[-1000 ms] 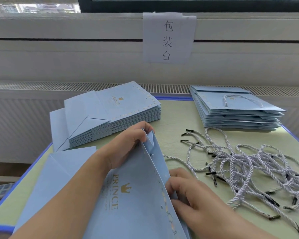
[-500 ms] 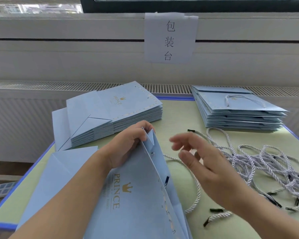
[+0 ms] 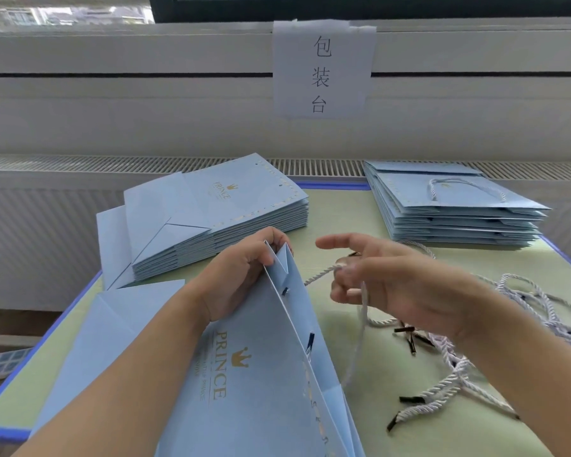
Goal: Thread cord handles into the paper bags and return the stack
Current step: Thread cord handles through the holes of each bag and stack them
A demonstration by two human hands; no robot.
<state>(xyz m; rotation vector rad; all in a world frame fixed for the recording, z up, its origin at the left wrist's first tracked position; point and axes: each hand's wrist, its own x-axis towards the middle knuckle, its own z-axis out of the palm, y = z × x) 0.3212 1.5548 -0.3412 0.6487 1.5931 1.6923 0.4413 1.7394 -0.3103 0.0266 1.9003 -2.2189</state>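
A light blue paper bag (image 3: pixel 244 374) printed PRINCE lies tilted in front of me. My left hand (image 3: pixel 241 275) grips its top corner and holds the mouth apart. Two black cord tips poke through holes along the bag's upper edge. To the right of the bag, my right hand (image 3: pixel 386 278) is lifted off the table and pinches a white twisted cord (image 3: pixel 320 276), which loops down from the fingers toward the bag. A pile of loose white cords (image 3: pixel 459 367) with black tips lies on the table at right.
A stack of flat bags without handles (image 3: pixel 211 219) sits at the back left. A stack of bags with cord handles (image 3: pixel 452 209) stands at the back right. The green table (image 3: pixel 337 212) has a blue edge. A paper sign (image 3: pixel 323 67) hangs on the wall behind.
My right hand rose from the bag's edge, swung right and now pinches a cord pulled through the bag. My left hand has stayed on the bag's top corner.
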